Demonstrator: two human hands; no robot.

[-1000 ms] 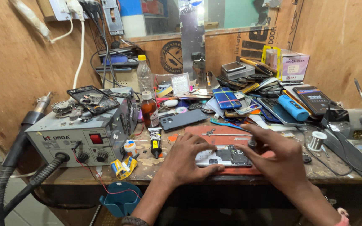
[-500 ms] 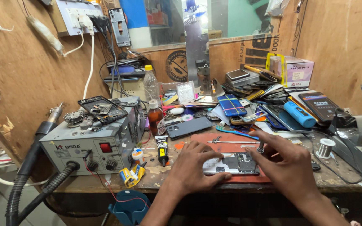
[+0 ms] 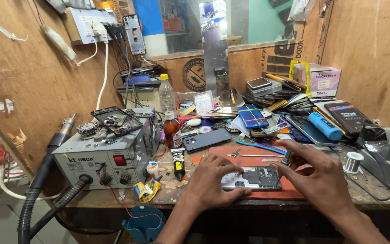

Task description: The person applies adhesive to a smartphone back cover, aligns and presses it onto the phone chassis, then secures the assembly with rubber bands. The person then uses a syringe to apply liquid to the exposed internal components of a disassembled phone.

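An opened smartphone (image 3: pixel 253 178), its back cover off and its inner boards exposed, lies flat on a red work mat (image 3: pixel 267 159) near the front edge of a cluttered wooden workbench (image 3: pixel 177 195). The left hand (image 3: pixel 213 183) rests on the phone's left end, fingers curved over it and pressing it down. The right hand (image 3: pixel 314 174) hovers at the phone's right end with fingers spread, the fingertips touching or just above its upper right corner; it grips nothing. Tweezers (image 3: pixel 249 155) lie on the mat behind the phone. A grey hot-air rework station (image 3: pixel 109 156) stands to the left, a solder spool (image 3: pixel 353 161) to the right.
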